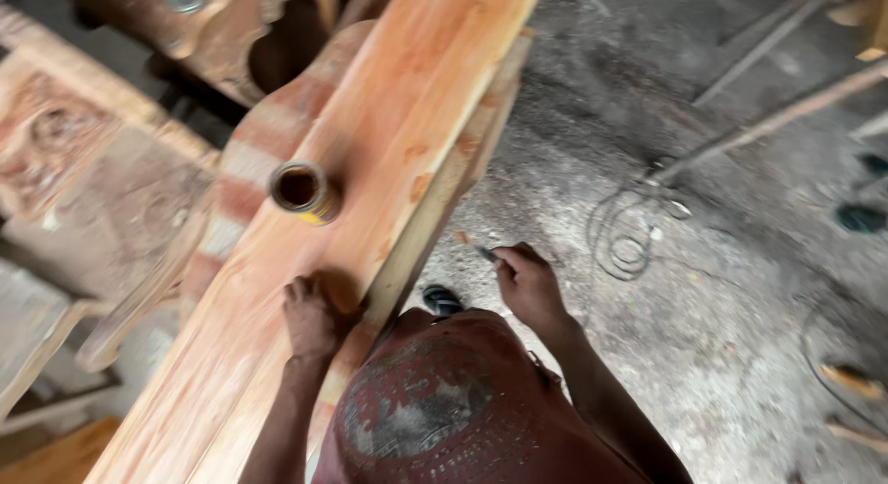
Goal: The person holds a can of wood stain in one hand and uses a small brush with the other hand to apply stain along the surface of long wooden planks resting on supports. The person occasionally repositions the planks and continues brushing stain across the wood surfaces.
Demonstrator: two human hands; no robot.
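A long reddish wooden plank (398, 123) runs diagonally from the lower left to the top middle. My left hand (310, 316) rests on its top face near the right edge, fingers curled, holding nothing I can see. An open round tin (302, 191) with dark liquid stands on the plank just beyond that hand. My right hand (527, 282) hangs to the right of the plank over the floor, closed around a small thin tool (485, 254) whose dark tip sticks out; its kind is too blurred to tell.
Carved wooden panels (65, 160) and furniture parts lie at the left. A dusty concrete floor (703, 290) spreads at the right with coiled wire (622, 239), long thin rods (768, 123) and wood scraps. My dark shoe (442, 301) shows below the plank's edge.
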